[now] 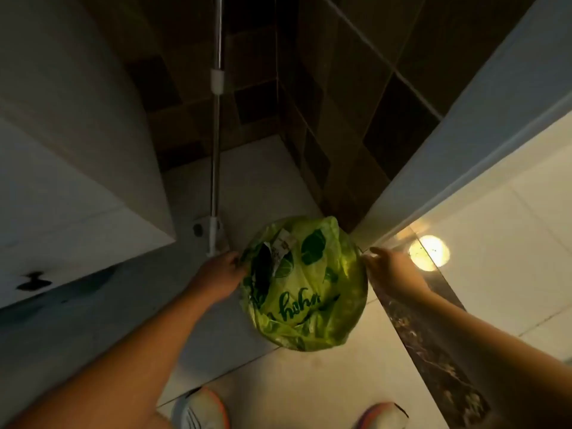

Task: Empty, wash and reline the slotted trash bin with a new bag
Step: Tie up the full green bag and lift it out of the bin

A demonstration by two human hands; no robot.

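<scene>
A round trash bin stands on the tiled floor, and its walls are hidden under a green plastic bag with dark green leaf prints and lettering. Scraps of paper and dark rubbish lie inside the bag at its left. My left hand grips the bag's edge at the bin's left rim. My right hand touches the right rim, fingers pinched at the bag's edge. Whether it has hold of the plastic I cannot tell.
A mop with a metal handle leans against the dark tiled wall behind the bin. A white cabinet stands at the left, a white door at the right. My shoes are at the bottom. A light reflection shines on the floor.
</scene>
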